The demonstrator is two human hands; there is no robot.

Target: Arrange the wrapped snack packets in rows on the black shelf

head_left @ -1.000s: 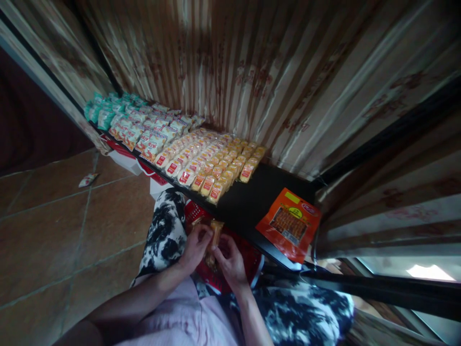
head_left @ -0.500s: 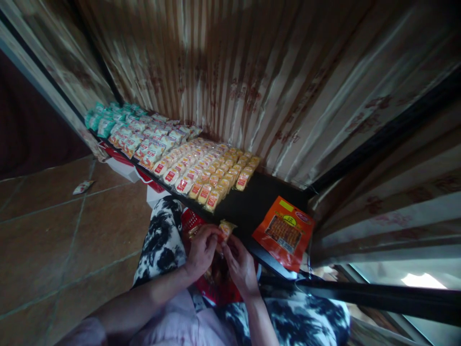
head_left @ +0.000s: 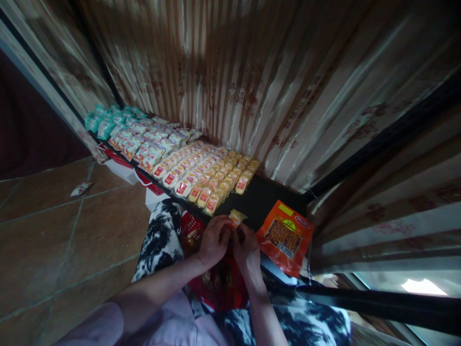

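Note:
Between the fingertips of both hands is a small wrapped snack [head_left: 236, 217] in a clear and yellow wrapper. My left hand [head_left: 215, 240] pinches its near left side, and my right hand [head_left: 246, 244] grips its right side with bent fingers. Both hands are above a red basket [head_left: 190, 222] on my lap, which has small wrapped items in it, partly hidden by my arms. Beyond them, rows of yellow wrapped snacks [head_left: 212, 199] and white wrapped snacks [head_left: 170, 177] stand on a black shelf [head_left: 264, 192].
An orange snack bag [head_left: 286, 235] lies on the shelf at the right. White packets [head_left: 149, 154] and green packets [head_left: 106, 127] fill the shelf's far left. One packet [head_left: 81, 189] lies on the tiled floor [head_left: 101, 226]. A pleated curtain [head_left: 230, 72] hangs behind the shelf.
Both hands have moved forward and a little to the right with the wrapped snack, from over the basket to the shelf's front edge.

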